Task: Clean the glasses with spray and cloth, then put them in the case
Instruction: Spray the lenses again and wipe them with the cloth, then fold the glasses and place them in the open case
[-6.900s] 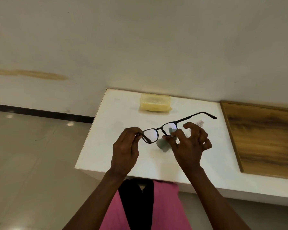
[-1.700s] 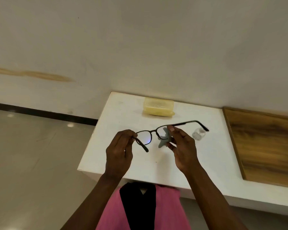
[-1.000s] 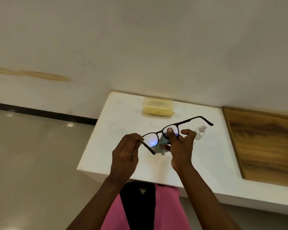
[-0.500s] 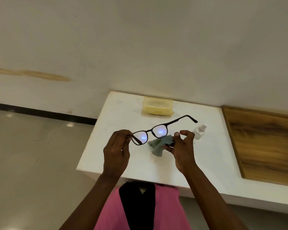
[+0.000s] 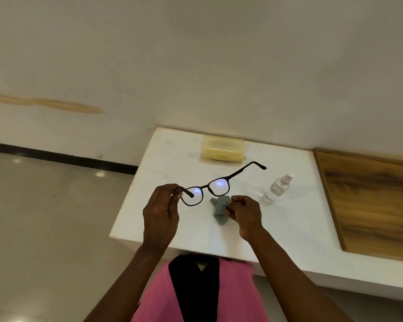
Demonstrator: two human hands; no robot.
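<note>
Glasses (image 5: pixel 215 185) hang pinched in our left hand (image 5: pixel 161 214), our right hand (image 5: pixel 244 214) clutching the cloth (image 5: pixel 219 210) just below them.

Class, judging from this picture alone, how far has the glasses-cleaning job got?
Wiping seems finished or paused: the cloth, gripped by the right hand, is off the lenses. The left hand holds the glasses up, unfolded. Left: putting them into the yellow case, which is shut on the table.
</note>
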